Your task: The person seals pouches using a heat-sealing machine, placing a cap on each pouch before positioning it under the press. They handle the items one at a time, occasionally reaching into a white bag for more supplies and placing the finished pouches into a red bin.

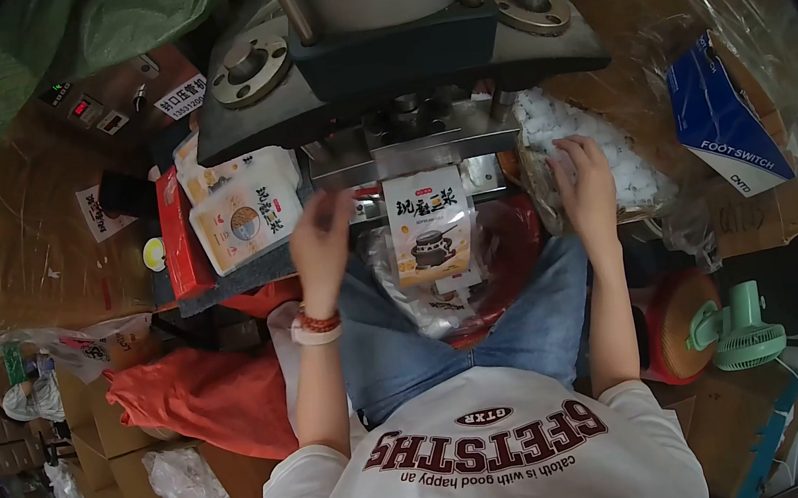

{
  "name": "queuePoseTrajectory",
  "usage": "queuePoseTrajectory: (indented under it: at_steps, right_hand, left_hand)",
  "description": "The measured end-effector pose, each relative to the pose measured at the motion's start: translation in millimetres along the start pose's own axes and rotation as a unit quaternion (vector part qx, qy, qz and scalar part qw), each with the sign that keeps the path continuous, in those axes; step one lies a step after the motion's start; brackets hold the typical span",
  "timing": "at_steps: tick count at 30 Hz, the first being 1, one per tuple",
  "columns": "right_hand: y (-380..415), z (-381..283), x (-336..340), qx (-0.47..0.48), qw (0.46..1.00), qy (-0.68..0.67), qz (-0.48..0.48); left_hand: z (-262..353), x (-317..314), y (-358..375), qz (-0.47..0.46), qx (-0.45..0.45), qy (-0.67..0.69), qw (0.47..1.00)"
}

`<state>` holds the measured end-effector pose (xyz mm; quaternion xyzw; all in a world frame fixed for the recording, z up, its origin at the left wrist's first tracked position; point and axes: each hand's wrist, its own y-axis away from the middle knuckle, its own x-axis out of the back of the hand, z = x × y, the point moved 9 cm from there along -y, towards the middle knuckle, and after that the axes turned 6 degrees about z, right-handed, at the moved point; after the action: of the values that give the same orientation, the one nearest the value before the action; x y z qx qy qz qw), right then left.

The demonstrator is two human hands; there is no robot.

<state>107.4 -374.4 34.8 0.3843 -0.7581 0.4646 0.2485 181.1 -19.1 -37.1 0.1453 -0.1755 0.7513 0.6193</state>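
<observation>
Under the jaws of a press machine (409, 137) hangs a printed pouch (430, 230), its top edge at the metal bar. Left of the pouch is my left hand (323, 234), raised and blurred by motion; its fingers cannot be made out clearly. Beside it lies a stack of similar pouches (244, 219). My right hand (581, 175) is over the near left edge of a tray of small white pieces (597, 142), its fingers bent and partly apart; whether a small piece is between them cannot be seen. A red basin (525, 232) with plastic bags sits below the hanging pouch.
A control box (112, 100) stands at the upper left, beside a red box (180, 232). At the right are a blue foot switch box (730, 120) and a green fan (745, 334). Orange cloth (207, 400) and cardboard boxes (146, 474) lie at the left. Another person (31, 398) is at the far left.
</observation>
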Motion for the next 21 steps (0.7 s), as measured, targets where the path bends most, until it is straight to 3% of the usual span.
queuePoseTrajectory:
  at_steps: [1,2,3,4,5,6,8,10,11,13,15,17,21]
  right_hand:
    - [3.4,2.8,9.2,-0.013,0.996,-0.075,0.037]
    - [8.5,5.5,17.3,-0.027,0.986,-0.149,0.074]
    - [15.9,4.9,17.6,-0.029,0.985,-0.151,0.074]
    - [25.4,19.7,6.5,-0.142,0.915,-0.374,0.057]
    - [35.9,25.7,-10.9,-0.243,0.783,-0.572,0.034]
    - [37.7,17.0,-8.6,-0.243,0.780,-0.575,0.035]
    - [41.0,-30.9,-2.7,-0.202,0.685,-0.699,-0.047]
    - [47.3,-65.2,2.5,-0.185,0.670,-0.714,-0.091]
    - [49.2,-86.8,3.0,-0.161,0.655,-0.726,-0.130]
    - [55.8,-122.5,11.9,-0.089,0.663,-0.729,-0.144]
    - [60.4,-142.1,7.7,0.011,0.771,-0.618,-0.151]
    - [61.7,-156.6,-5.3,0.095,0.846,-0.501,-0.153]
    - [58.7,-155.3,0.2,0.128,0.803,-0.560,-0.160]
  left_hand:
    - [29.9,30.7,6.1,0.112,-0.146,-0.267,0.946]
    - [59.9,46.5,22.9,0.212,-0.278,-0.505,0.789]
    - [14.7,50.9,16.0,0.131,-0.253,-0.488,0.825]
    - [8.5,59.5,25.6,0.133,-0.253,-0.490,0.823]
    - [2.8,59.0,36.6,0.065,-0.272,-0.406,0.870]
    - [0.6,57.2,47.7,-0.005,-0.288,-0.317,0.903]
    - [7.1,57.6,68.7,-0.012,-0.307,-0.341,0.889]
    - [7.3,70.9,73.9,0.017,-0.251,-0.232,0.939]
    - [12.8,67.9,76.9,0.020,-0.252,-0.233,0.939]
    - [33.2,74.4,83.0,0.078,-0.210,-0.001,0.975]
    - [70.0,64.4,101.7,0.073,-0.278,-0.033,0.957]
    - [103.7,51.5,118.4,0.053,-0.357,-0.055,0.931]
    - [133.3,39.8,127.3,-0.053,-0.377,-0.026,0.924]
